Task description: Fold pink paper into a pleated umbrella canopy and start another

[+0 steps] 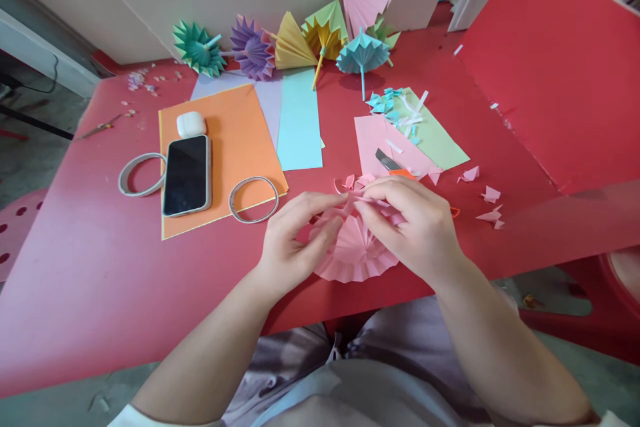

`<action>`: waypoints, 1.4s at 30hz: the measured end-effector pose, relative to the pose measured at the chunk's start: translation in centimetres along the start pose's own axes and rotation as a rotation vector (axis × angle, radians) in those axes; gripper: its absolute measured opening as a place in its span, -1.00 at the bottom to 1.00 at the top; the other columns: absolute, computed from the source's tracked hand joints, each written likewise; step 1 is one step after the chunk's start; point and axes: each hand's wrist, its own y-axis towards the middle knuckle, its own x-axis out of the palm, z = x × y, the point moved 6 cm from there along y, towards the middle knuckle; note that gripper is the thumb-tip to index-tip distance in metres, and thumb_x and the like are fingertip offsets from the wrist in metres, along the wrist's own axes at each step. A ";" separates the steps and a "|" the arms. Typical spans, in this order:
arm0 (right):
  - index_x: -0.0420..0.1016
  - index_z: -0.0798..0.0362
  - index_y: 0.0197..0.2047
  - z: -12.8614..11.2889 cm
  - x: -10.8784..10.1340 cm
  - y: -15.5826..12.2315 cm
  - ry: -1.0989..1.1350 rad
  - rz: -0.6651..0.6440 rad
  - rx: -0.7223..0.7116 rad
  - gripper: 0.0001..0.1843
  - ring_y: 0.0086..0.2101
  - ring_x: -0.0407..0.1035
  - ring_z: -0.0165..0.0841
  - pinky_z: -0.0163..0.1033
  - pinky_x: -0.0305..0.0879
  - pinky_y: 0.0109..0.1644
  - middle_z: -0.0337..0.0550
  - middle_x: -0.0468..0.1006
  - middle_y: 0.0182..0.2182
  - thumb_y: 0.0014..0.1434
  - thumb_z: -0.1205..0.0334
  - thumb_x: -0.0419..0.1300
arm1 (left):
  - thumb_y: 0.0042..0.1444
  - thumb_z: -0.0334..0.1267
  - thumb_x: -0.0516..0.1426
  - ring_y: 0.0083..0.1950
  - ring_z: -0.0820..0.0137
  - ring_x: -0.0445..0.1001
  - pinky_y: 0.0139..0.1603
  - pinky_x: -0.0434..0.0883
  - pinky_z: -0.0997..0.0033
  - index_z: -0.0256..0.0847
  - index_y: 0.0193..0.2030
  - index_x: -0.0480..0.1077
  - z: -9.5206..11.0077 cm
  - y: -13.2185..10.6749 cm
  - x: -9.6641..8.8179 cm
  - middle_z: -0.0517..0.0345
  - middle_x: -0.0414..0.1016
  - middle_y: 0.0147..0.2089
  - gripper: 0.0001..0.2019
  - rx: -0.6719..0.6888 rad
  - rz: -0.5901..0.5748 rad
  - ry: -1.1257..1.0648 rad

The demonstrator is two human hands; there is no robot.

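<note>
Pink paper, pleated into a round, scalloped-edged disc (359, 255), lies at the near edge of the red-topped table (75, 280), directly below the person's two hands. The right hand (413, 220) has thumb and index finger pinched on a small folded piece of pink paper (356, 197) above the disc. The left hand (300, 233) is curved, fingertips at the same piece; whether it grips or merely steadies cannot be determined. One container is noted: a white, rounded plastic case (191, 124), closed, contents hidden, standing on orange paper sheets (240, 140) just beyond a black-screened smartphone in a pale case (187, 177). Two rolls or rings of pale tape, the left ring (125, 177) touching the phone's side and the right ring (254, 220) overlapping the sheets' near edge, are also recorded. Behind stands a row of pleated paper parasols (325, 47), several overlapping, so an exact count is uncertain. A grey-bladed, orange-handled tool (387, 160) is partly covered by the right hand; its full form is unconfirmed. Fingers obscure the disc's far side and most of the folded piece. A large red panel (560, 67) at upper right is cut off by the frame.
</note>
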 end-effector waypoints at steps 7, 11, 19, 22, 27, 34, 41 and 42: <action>0.35 0.04 -0.39 -0.1 0.0 0.0 -0.025 0.016 0.015 -0.91 -0.49 0.34 -0.43 -0.30 0.30 -0.42 -0.22 0.49 -0.52 0.14 0.38 0.12 | 0.03 -0.54 0.18 -0.13 0.42 0.54 -0.21 0.49 0.52 -0.12 -0.01 0.41 0.1 -0.2 0.1 0.13 0.56 -0.10 -0.62 -0.035 0.007 -0.073; 0.35 0.04 -0.40 -0.2 0.0 0.0 -0.059 0.026 0.009 -0.90 -0.49 0.35 -0.43 -0.31 0.29 -0.44 -0.22 0.49 -0.53 0.14 0.37 0.12 | 0.03 -0.56 0.17 -0.09 0.41 0.54 -0.21 0.49 0.53 -0.11 0.01 0.39 -0.1 -0.4 0.3 0.12 0.55 -0.07 -0.59 -0.063 -0.007 -0.143; 0.36 0.07 -0.41 -0.4 0.0 0.1 -0.070 0.052 -0.017 -0.90 -0.47 0.37 -0.44 -0.33 0.31 -0.41 -0.20 0.50 -0.53 0.14 0.39 0.14 | 0.03 -0.57 0.17 -0.07 0.42 0.52 -0.13 0.47 0.53 -0.10 0.02 0.38 -0.4 -0.7 0.4 0.15 0.54 -0.05 -0.57 -0.087 -0.028 -0.216; 0.37 0.08 -0.41 -0.4 0.0 0.1 -0.071 0.059 -0.016 -0.90 -0.47 0.38 -0.44 -0.33 0.32 -0.41 -0.19 0.51 -0.52 0.13 0.40 0.15 | 0.02 -0.57 0.17 -0.08 0.43 0.52 -0.14 0.46 0.52 -0.09 0.01 0.38 -0.3 -0.6 0.5 0.16 0.54 -0.05 -0.57 -0.085 -0.038 -0.213; 0.37 0.07 -0.41 -0.4 -0.1 0.1 -0.083 0.061 -0.004 -0.90 -0.47 0.38 -0.45 -0.33 0.33 -0.39 -0.21 0.52 -0.51 0.13 0.39 0.15 | 0.02 -0.57 0.17 -0.09 0.41 0.52 -0.17 0.46 0.51 -0.09 0.01 0.39 -0.1 -0.5 0.5 0.14 0.54 -0.04 -0.57 -0.067 -0.038 -0.209; 0.37 0.07 -0.42 -0.4 -0.1 0.1 -0.108 0.080 -0.007 -0.90 -0.47 0.38 -0.46 -0.35 0.34 -0.39 -0.22 0.52 -0.52 0.12 0.39 0.16 | 0.03 -0.56 0.17 -0.11 0.44 0.53 -0.18 0.47 0.53 -0.10 0.01 0.37 -0.2 -0.6 0.5 0.14 0.54 -0.05 -0.58 -0.070 -0.042 -0.217; 0.35 0.06 -0.43 -0.6 0.1 -0.1 -0.167 0.078 -0.039 -0.89 -0.48 0.38 -0.46 -0.35 0.34 -0.39 -0.23 0.51 -0.54 0.13 0.36 0.16 | 0.09 -0.47 0.16 -0.34 0.52 0.53 -0.35 0.45 0.60 -0.16 -0.11 0.39 -0.7 -0.6 0.5 0.21 0.55 -0.30 -0.77 -0.142 -0.004 -0.186; 0.35 0.06 -0.43 -0.6 0.1 -0.1 -0.174 0.076 -0.042 -0.89 -0.48 0.39 -0.46 -0.34 0.34 -0.39 -0.23 0.51 -0.54 0.14 0.36 0.16 | 0.10 -0.45 0.15 -0.38 0.53 0.52 -0.39 0.45 0.61 -0.17 -0.16 0.40 -0.7 -0.6 0.5 0.23 0.54 -0.36 -0.82 -0.144 -0.001 -0.165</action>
